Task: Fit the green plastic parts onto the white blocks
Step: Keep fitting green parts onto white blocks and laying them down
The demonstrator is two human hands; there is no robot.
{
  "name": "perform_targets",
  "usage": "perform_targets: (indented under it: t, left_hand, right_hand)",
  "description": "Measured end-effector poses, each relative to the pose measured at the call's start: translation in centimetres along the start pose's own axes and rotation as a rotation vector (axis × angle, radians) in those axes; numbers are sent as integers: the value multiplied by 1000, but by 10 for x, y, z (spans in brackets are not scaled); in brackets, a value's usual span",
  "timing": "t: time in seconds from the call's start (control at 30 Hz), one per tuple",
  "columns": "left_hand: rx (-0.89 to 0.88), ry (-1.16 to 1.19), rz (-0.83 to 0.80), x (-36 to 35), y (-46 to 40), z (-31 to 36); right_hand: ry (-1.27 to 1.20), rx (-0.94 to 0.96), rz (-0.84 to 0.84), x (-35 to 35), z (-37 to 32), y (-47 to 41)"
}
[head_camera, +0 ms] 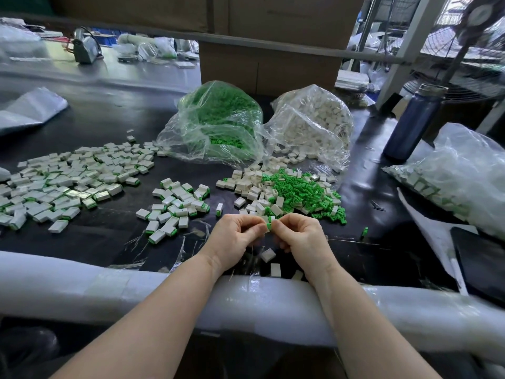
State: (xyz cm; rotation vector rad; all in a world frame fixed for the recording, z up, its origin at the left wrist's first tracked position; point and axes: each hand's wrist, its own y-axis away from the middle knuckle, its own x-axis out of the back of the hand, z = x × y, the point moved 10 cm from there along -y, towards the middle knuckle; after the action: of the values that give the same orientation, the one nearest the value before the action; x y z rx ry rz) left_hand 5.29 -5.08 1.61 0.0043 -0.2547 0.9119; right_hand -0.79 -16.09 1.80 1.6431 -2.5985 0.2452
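While my left hand (237, 233) pinches a white block (264, 227) near the worktop's front edge, my right hand (296, 233) pinches a green part (269, 226) touching the block's right end, so I judge the push runs leftward, hand toward hand.

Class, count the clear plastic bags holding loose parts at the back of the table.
2: the bag of green parts behind the piles, and the bag of white blocks touching its right side.
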Motion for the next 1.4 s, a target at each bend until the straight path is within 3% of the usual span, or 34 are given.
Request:
perform_targets:
  t: [0.63,0.8,1.2,1.4]
  left_hand:
    - [1,40,-18,-1,1,2]
    - [-2,23,-20,-2,0,1]
    - [6,3,-28,-3,1,0]
    - [-7,-9,-24,-2,2,2]
  right_hand:
    - [-128,-31,80,11,0,3]
    - [-43,22,118,17,-5,3]
    - [-21,32,122,19,-5,3]
    - [-126,-30,86,13,2,2]
